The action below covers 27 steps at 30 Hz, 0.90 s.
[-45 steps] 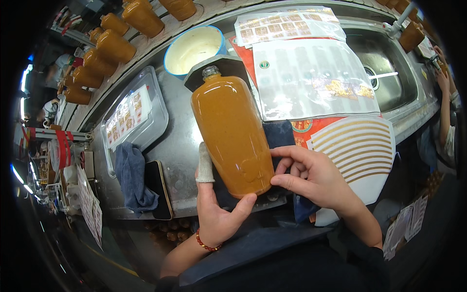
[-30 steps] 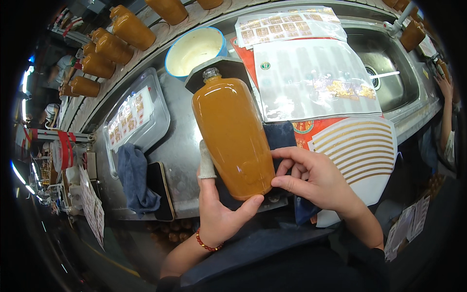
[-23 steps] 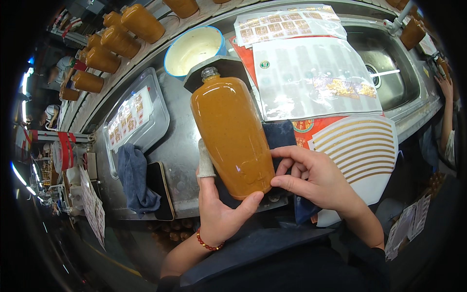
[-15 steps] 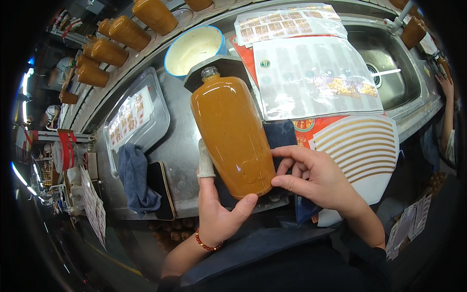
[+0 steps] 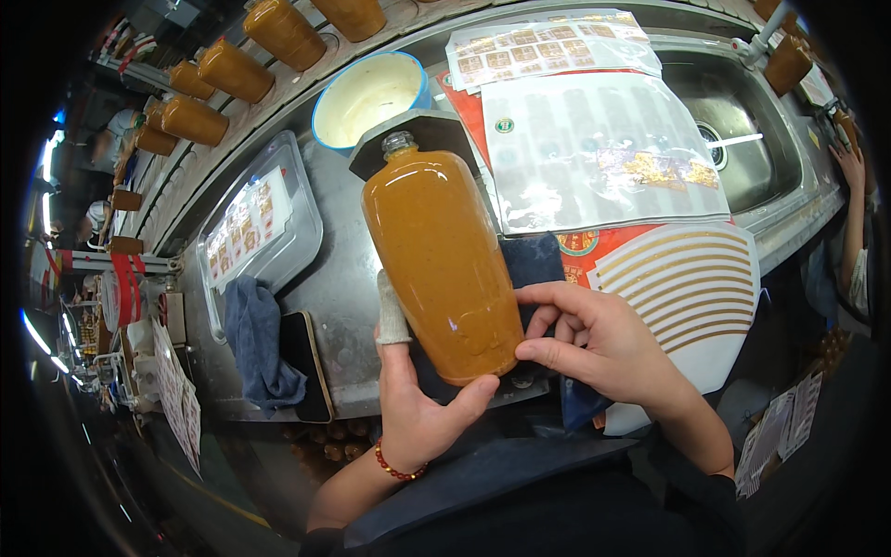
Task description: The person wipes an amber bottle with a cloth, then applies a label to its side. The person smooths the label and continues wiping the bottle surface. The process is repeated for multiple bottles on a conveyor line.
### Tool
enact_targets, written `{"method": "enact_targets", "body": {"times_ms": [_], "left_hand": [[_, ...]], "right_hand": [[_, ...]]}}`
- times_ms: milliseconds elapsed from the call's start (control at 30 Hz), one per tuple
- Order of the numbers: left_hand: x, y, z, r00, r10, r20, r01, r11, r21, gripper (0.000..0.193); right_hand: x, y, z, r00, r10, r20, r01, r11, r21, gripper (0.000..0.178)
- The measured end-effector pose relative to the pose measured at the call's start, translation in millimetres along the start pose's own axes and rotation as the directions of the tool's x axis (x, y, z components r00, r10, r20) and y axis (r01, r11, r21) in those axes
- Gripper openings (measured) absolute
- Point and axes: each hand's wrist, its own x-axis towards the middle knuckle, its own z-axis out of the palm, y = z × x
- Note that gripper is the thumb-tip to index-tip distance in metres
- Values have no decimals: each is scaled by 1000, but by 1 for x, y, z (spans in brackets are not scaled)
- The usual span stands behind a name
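A glossy amber-brown bottle (image 5: 444, 255) with a clear glass neck leans away from me, neck pointing to the upper left. My left hand (image 5: 422, 399) grips it low on the left, thumb near the base. A pale knit finger cover (image 5: 392, 311) sits on one of its fingers; the others are hidden behind the bottle. At the lower right side, the thumb and index finger of my right hand (image 5: 589, 345) touch the bottle near its base, with the remaining fingers curled. Behind the neck is a dark angular support (image 5: 408, 125). Dark blue cloth (image 5: 534, 260) lies beside the bottle.
Sticker sheets (image 5: 603, 148) and a fan-shaped sheet of gold strips (image 5: 682, 297) lie right. A cream bowl (image 5: 371, 97), plastic tray (image 5: 302, 223), blue cloth (image 5: 260, 343) and phone (image 5: 320, 371) are left. Brown bottles (image 5: 237, 72) line the far belt. A sink (image 5: 770, 167) stands right.
The held bottle has shifted slightly, its base a little lower and left, both hands staying on it. The bottles on the far belt have moved toward the lower left.
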Motion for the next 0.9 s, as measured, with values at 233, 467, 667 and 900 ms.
{"method": "enact_targets", "body": {"times_ms": [233, 467, 667, 900], "left_hand": [[0, 1, 8, 997, -42, -69, 44, 999, 21, 110], [1, 2, 1, 1000, -8, -8, 8, 999, 44, 114], [0, 0, 4, 1000, -9, -30, 11, 998, 67, 115], [-1, -1, 2, 999, 32, -43, -31, 999, 29, 113]], "right_hand": [[1, -1, 0, 1000, 3, 0, -3, 1000, -23, 46], [0, -5, 0, 1000, 24, -2, -24, 999, -32, 46], [0, -7, 1, 999, 49, 17, -49, 999, -14, 46], [0, -7, 1, 998, 63, 11, -63, 998, -10, 46]]}}
